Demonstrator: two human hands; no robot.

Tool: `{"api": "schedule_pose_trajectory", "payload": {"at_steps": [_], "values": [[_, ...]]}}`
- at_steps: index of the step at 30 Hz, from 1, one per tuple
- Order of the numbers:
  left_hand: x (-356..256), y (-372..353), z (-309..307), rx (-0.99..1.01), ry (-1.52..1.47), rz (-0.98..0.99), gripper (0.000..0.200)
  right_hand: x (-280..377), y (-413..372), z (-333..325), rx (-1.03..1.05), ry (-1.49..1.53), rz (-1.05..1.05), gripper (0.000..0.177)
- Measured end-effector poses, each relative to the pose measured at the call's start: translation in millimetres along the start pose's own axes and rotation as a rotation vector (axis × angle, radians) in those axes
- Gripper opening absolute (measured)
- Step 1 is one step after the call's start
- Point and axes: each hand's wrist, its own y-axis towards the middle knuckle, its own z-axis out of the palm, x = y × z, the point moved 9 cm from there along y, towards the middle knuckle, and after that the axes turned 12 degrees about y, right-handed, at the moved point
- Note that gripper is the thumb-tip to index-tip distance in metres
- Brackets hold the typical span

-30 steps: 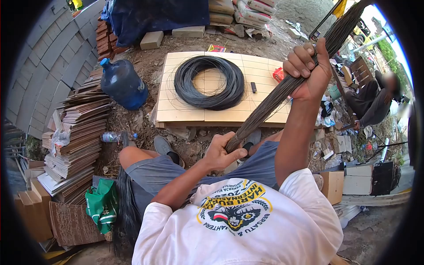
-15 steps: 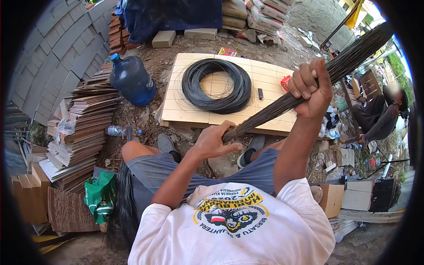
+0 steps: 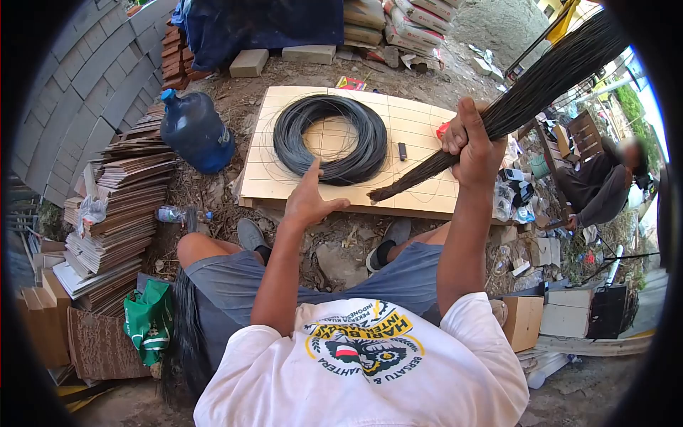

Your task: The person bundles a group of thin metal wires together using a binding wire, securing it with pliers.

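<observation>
While holding the bundle aslant in the right hand alone, make the grip firm, with fingers and thumb wrapped around the dark strands, clamped above the narrow lower end. Carry that thin end low, near the left hand and seen against the front part of the pale tabletop; let the thicker part rise toward the upper right, out to the edge of the view. With so much length above the fist, probably apt to tip or sag under a loose hold, so best to lock the wrist and brace the forearm. Squeeze just enough to prevent slipping, without kinking any single strand.

Note the left hand, bare of any load, with fingers and thumb spread apart, just beside the thin end but not touching it. Overlapping the near edge of the coil in this view, yet impossible to tell whether in contact with it. Better to hold those spread fingers clear of the stray loops around the coil, likely to snag.

Avoid sweeping the bundle down across the small black object or the red item beside the right hand. Watch the thick end too: judge any swing with care, given the person seated off to the right.
</observation>
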Motion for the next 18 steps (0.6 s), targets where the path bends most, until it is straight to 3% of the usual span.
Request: {"api": "schedule_pose_trajectory", "payload": {"at_steps": [3, 5, 7, 8, 9, 11, 13, 14, 15, 17, 18], "values": [[22, -6, 26, 0.121, -0.006, -0.068, 0.12, 13, 3, -2, 0.015, -0.06, -0.018, 0.019], [-6, -13, 48, 0.106, -0.131, 0.03, 0.115, 22, 4, 5, 0.032, -0.086, -0.029, 0.019], [-63, -18, 58, -0.006, -0.227, 0.378, 0.105, 29, 6, 12, 0.049, -0.044, -0.028, 0.021], [-71, -14, 71, -0.007, -0.232, 0.382, 0.105, 31, 6, 16, 0.078, -0.066, -0.029, 0.023], [-78, -12, 81, -0.043, -0.283, 0.388, 0.093, 35, 6, 19, 0.082, -0.074, -0.029, 0.023], [-77, -10, 96, -0.088, -0.342, 0.388, 0.081, 42, 3, 30, 0.134, -0.057, -0.046, 0.025], [-51, -8, 131, 0.158, -0.679, 0.074, 0.059, 47, 2, 35, 0.119, -0.1, -0.043, 0.03], [-48, -14, 125, 0.085, -0.682, 0.069, 0.044, 48, 3, 32, 0.122, -0.089, -0.034, 0.031], [-38, -18, 128, 0.08, -0.687, 0.061, 0.044, 49, 4, 30, 0.124, -0.076, -0.024, 0.033], [-11, -32, 151, 0.262, -0.289, 0.082, 0.047, 49, 4, 27, 0.11, -0.074, -0.001, 0.034], [3, -41, 149, 0.26, -0.293, 0.078, 0.047, 48, 2, 26, 0.093, -0.073, 0.004, 0.033]]}}
